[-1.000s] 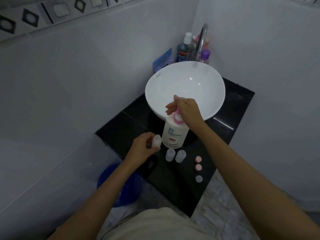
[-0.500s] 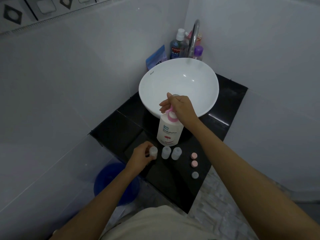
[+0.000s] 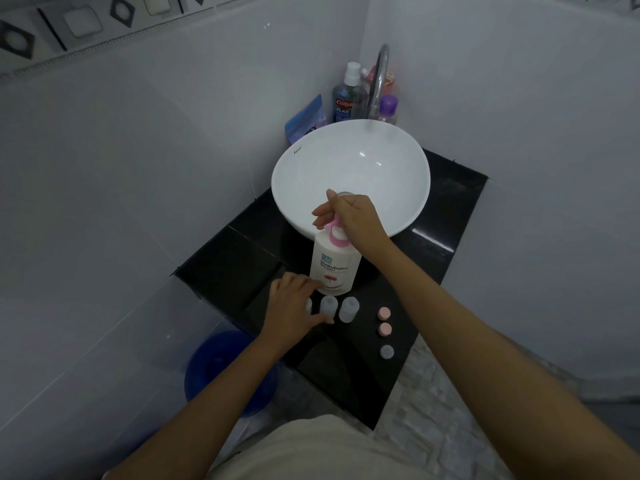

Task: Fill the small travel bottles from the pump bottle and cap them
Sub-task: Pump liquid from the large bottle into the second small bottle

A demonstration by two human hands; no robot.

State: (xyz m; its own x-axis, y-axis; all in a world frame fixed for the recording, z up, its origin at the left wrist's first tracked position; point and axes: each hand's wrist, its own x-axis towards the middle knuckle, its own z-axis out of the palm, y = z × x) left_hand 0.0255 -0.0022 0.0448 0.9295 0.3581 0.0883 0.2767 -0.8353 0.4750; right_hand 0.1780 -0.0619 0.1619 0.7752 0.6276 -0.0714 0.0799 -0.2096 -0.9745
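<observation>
A white pump bottle (image 3: pixel 333 268) with a pink pump stands on the black counter (image 3: pixel 221 271) just in front of the basin. My right hand (image 3: pixel 351 216) grips its pump head from above. Three small translucent travel bottles stand uncapped in a row before it: the left one (image 3: pixel 308 305) is mostly hidden under my left hand (image 3: pixel 294 310), then the middle one (image 3: pixel 329 304) and the right one (image 3: pixel 347 308). My left hand lies over the row with fingers spread and grips nothing I can see. Two pink caps (image 3: pixel 384 312) (image 3: pixel 384 329) and a grey cap (image 3: pixel 387 351) lie to the right.
A white bowl basin (image 3: pixel 408 174) fills the counter's back, with a tap (image 3: pixel 379 81), a mouthwash bottle (image 3: pixel 344 98), a purple-capped bottle (image 3: pixel 388 109) and a blue pouch (image 3: pixel 306 121) behind it. A blue bucket (image 3: pixel 214 368) sits on the floor at left. White tiled walls close in.
My left hand lowered the small bottle it held into the row on the counter and now spreads over it. My right hand stayed on the pump head.
</observation>
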